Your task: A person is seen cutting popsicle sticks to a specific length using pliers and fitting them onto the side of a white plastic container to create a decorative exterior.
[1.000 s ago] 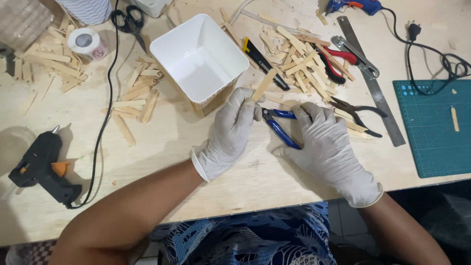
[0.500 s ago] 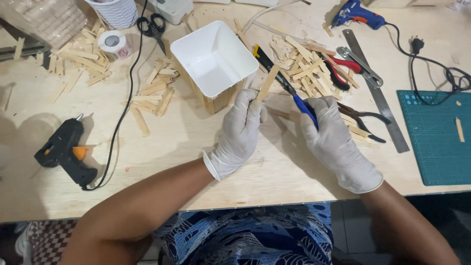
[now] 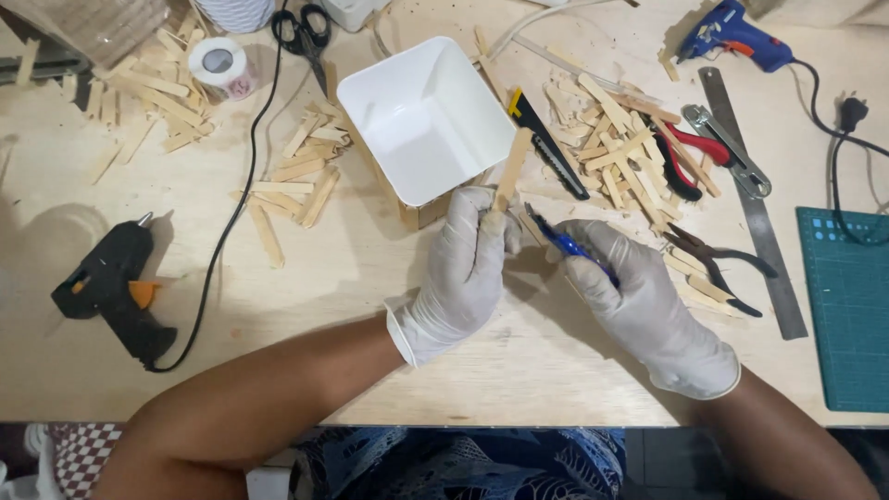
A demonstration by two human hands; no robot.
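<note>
left hand (image 3: 463, 268) in a white glove, curled shut around the low end of a flat wooden stick (image 3: 512, 170), pinched so the stick pokes up toward 1 o'clock, clear of the table (image 3: 352, 306), probably to keep the free end reachable for the blade. right hand (image 3: 639, 306), also gloved, wrapped closed round a blue-handled cutter (image 3: 565, 245), tip angled toward 10 o'clock at the stick's base, just beside the left fingers. looks like both hands meeting in the middle so the cut can be steadied from either side.

white square tub (image 3: 421, 116) sitting at 11 o'clock of the hands, mouth up, touching a small wooden box (image 3: 421, 215) at its near edge. heap of loose sticks (image 3: 620, 148) at 1 o'clock, close enough to grab. black-and-yellow utility knife (image 3: 546, 143) right next to the raised stick. black glue gun (image 3: 111, 287) parked well off at 9 o'clock, cord trailing away, out of the elbows' way. steel ruler (image 3: 755, 208) and green cutting mat (image 3: 847, 306) over at 3 o'clock.
</note>
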